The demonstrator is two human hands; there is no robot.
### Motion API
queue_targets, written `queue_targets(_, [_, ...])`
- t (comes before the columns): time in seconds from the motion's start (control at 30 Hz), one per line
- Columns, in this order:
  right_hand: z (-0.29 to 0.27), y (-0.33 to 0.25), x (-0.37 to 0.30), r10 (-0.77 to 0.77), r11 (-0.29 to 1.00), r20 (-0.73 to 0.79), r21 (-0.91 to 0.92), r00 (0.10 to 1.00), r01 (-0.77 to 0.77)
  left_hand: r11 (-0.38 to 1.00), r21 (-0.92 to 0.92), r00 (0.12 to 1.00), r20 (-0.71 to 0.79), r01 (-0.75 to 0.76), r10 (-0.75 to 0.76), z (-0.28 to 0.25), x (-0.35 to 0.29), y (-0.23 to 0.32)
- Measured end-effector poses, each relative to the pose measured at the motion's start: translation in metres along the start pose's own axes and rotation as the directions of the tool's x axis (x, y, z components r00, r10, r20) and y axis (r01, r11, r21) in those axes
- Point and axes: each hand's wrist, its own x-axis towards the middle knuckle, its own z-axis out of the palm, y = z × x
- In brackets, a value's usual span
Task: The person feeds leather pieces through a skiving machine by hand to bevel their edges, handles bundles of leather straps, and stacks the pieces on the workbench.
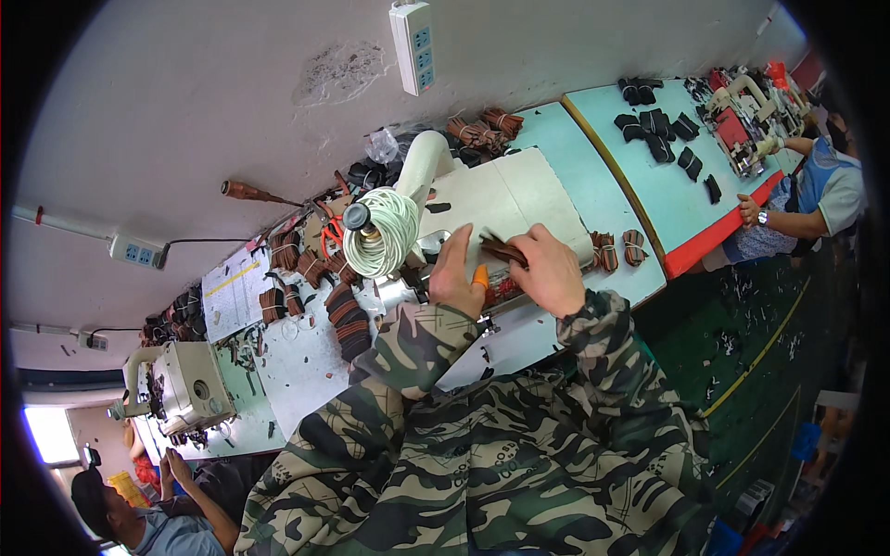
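Head view: a brown leather strip (503, 250) lies on the bed of the white sewing machine (482, 199), pinched at its right end by the right hand (549, 271), fingers closed over it. The left hand (454, 273) rests flat beside it, fingers loosely extended (holding nothing visible). A spool of white thread (382, 232) stands just left. Bundled brown strips (346, 320) lie on the pale blue table (593, 185).

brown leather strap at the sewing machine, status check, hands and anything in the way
Left hand flat beside the strap. Right hand gripping the brown leather strap on the white sewing machine bed. Cone of white thread close left, not blocking.
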Motion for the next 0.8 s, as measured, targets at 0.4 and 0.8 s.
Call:
queue_targets(0.4, [0.010, 0.011, 0.002, -0.051, 0.992, 0.057, 0.121, 0.997, 0.044, 0.999, 0.030, 0.989, 0.146, -0.036, 0.032, 0.021, 0.009, -0.008])
queue_targets(0.8, [0.017, -0.042, -0.039, -0.036, 0.902, -0.150, 0.420, 0.988, 0.097, 0.421, -0.762, 0.849, 0.314, 0.492, -0.425, 0.022, -0.021, -0.007])
